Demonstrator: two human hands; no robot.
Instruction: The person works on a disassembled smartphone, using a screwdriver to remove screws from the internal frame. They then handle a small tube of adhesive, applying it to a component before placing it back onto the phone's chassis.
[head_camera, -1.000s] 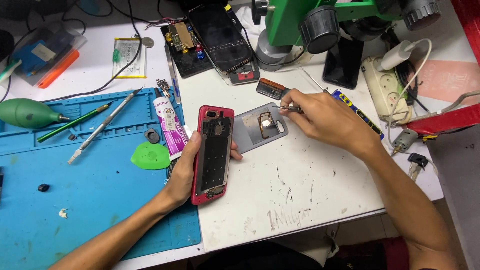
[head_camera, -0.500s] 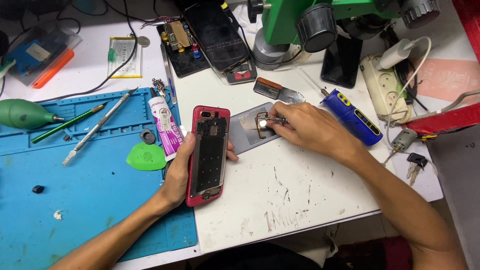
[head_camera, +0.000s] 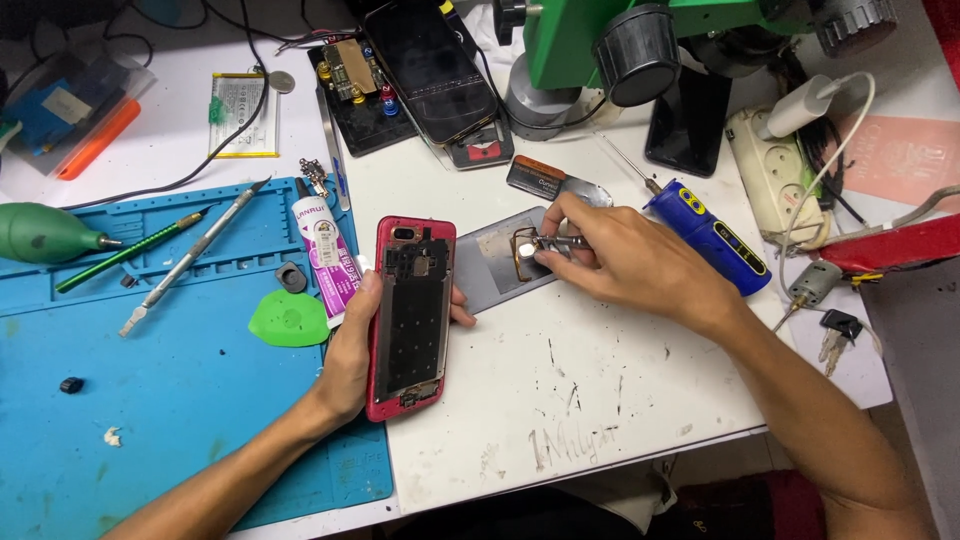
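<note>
Fingers (head_camera: 585, 245) of the right hand (head_camera: 640, 265) are pinching a thin metal tool, probably tweezers (head_camera: 560, 241), its tip touching a small shiny part (head_camera: 527, 257) on a grey plate (head_camera: 490, 275). The left hand (head_camera: 350, 355) is wrapping around a red phone frame (head_camera: 410, 315), thumb on its left edge and fingers curled under the right side, pinning it flat on the white desk (head_camera: 620, 400) just beside the blue mat (head_camera: 150, 400). To my eye, keeping the right wrist resting on the desk is steadying the tip, and gripping lightly is sparing the small part from bending or springing away. Holding the frame level and close to the plate is shortening any carry between them. A glue tube (head_camera: 325, 255) and a green pick (head_camera: 290, 318) are lying just left of the frame.
</note>
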